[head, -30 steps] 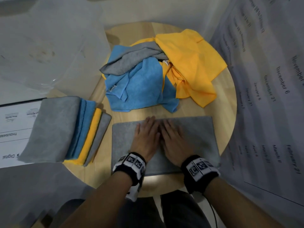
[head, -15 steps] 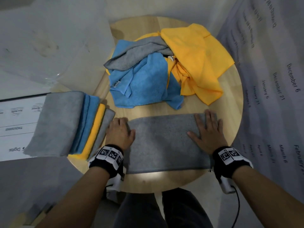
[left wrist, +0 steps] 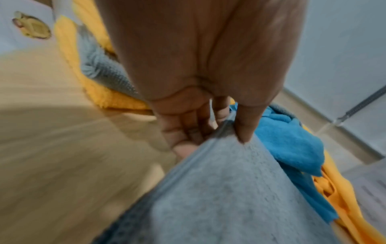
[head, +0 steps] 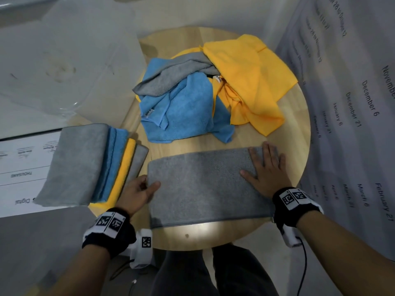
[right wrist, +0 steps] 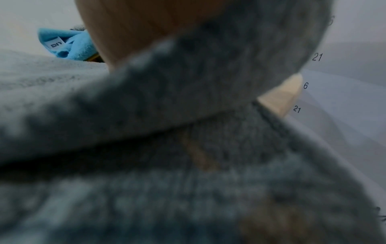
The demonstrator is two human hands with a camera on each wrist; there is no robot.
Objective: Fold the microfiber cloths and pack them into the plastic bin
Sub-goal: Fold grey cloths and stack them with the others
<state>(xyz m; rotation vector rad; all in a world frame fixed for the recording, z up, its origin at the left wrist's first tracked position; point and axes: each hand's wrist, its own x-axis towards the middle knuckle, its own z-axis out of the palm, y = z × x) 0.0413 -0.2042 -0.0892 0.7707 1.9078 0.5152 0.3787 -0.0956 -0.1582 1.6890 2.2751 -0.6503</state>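
Grey cloth point(head: 205, 184): lies flat as a wide rectangle on the round wooden table point(head: 299, 133), stretched between the two hands; its near long edge shows a doubled hem.
Left hand point(head: 136, 193): at the cloth's left short edge, pinching it; thumb point(head: 154, 186) lies on top of the fabric, fingers curled beneath the edge (the left wrist view confirms this, thumb above and fingers below the hem).
Right hand point(head: 266, 174): flat on the cloth's right end, fingers straight and spread, palm down, pressing the fabric to the table; fingertips reach the far edge.
Right wrist view: filled with blurred grey fabric point(right wrist: 188, 181); finger posture cannot be told from it.
Folded stack point(head: 89, 165): just left of the left hand, partly overhanging the table's left rim; a grey cloth on top, then blue, yellow and grey edges fanned out toward the hand.
Unfolded heap point(head: 203, 97): beyond both hands, at the far middle of the table; blue cloth point(head: 181, 112) nearest, a crumpled grey one point(head: 175, 77) over it, a yellow cloth point(head: 248, 77) spreading toward the right hand's far side.
Plastic bin point(head: 64, 60): translucent, beyond the left hand and the stack, off the table's far left edge (contents cannot be made out).
Printed sheets: one with dates point(head: 352, 103) to the right of the right hand; another point(head: 23, 167) under the stack's left part.
Wrists: both carry black bands with square markers.
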